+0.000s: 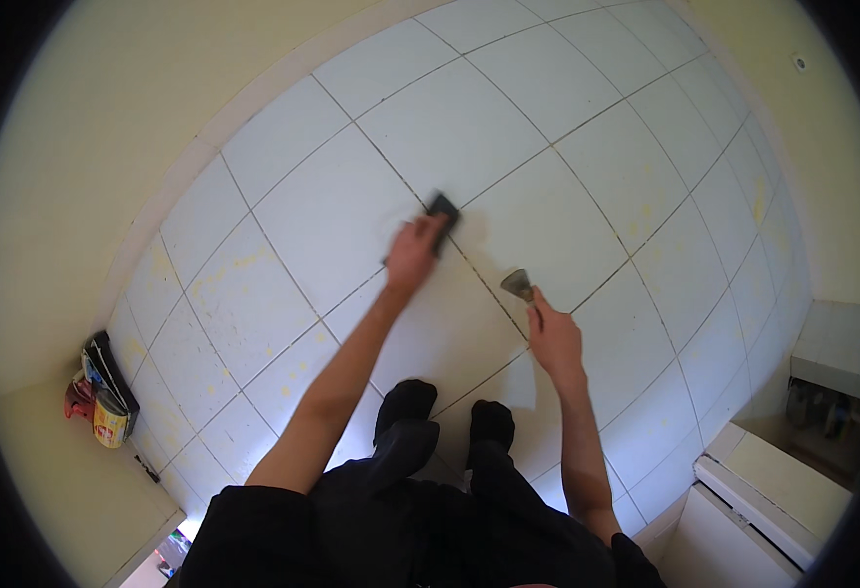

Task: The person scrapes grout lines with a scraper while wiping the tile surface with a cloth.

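My left hand (413, 257) is closed on a dark rectangular pad (443, 210), pressed to the tiled floor near a grout crossing. Motion smears the pad, so I cannot tell whether it is a sponge or a brush. Lower and to the right, my right hand (555, 343) grips the handle of a putty knife (517, 284). Its flared metal blade points up and to the left, apart from the pad. The pale floor tiles (489, 103) carry dark grout lines and scattered yellowish marks.
By the left wall stands a dark container (106, 367) beside a yellow-labelled can (109, 423) and a red object (80, 398). A small dark item (146, 468) lies nearby. My feet in dark socks (491, 431) are just below my hands. A white ledge (763, 490) edges the lower right.
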Demonstrator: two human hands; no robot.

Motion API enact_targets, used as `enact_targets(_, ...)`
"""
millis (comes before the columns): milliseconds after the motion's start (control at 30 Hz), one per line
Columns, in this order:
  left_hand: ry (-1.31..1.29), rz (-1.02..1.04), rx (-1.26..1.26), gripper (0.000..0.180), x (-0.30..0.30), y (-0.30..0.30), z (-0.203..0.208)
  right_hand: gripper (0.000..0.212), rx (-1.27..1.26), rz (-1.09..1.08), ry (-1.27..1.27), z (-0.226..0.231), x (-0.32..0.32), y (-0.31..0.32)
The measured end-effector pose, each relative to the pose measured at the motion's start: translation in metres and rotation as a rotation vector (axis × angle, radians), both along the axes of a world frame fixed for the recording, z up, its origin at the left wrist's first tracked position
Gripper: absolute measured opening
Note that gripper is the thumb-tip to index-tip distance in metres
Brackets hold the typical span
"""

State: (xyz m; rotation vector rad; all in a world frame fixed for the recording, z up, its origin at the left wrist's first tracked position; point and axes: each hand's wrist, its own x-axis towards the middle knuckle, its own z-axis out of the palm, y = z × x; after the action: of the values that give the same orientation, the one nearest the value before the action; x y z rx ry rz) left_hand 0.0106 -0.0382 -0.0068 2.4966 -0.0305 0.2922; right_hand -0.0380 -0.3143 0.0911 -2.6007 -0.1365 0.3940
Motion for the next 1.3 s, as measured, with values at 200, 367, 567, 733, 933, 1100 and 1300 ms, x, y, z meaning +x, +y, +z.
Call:
enact_targets(200, -0.122, 0.28, 0.053, 0.061, 0.002, 0.047, 0.0, 0.056, -0.257, 0.268, 0.086, -0.036, 0.009, 0.06)
enact_targets(367, -0.104, 0.266, 0.062, 0.057, 0.005, 0.042, 0.0, 0.062, -0.274, 0.243, 0.1, -0.046, 0.027, 0.09)
enact_targets(567, -0.067, 0.286, 0.107, 0.056, 0.002, 0.045, 0.001, 0.061, -0.319, 0.316, 0.164, -0.024, 0.022, 0.074)
enact_targets(733, -0.066, 0.291, 0.125, 0.057, 0.005, 0.044, -0.002, 0.061, -0.291, 0.289, 0.213, -0.026, 0.02, 0.057)
enact_targets(933, -0.079, 0.309, 0.098, 0.052, 0.006, 0.039, 0.001, 0.065, -0.287, 0.286, 0.201, -0.035, 0.061, 0.089)
enact_targets(1100, -0.087, 0.304, 0.1, 0.052, 0.003, 0.041, 0.003, 0.069, -0.279, 0.258, 0.235, -0.03, 0.085, 0.113)
enact_targets(1300, -0.061, 0.3, 0.096, 0.053, 0.006, 0.041, 0.002, 0.062, -0.314, 0.302, 0.193, -0.032, 0.101, 0.114)
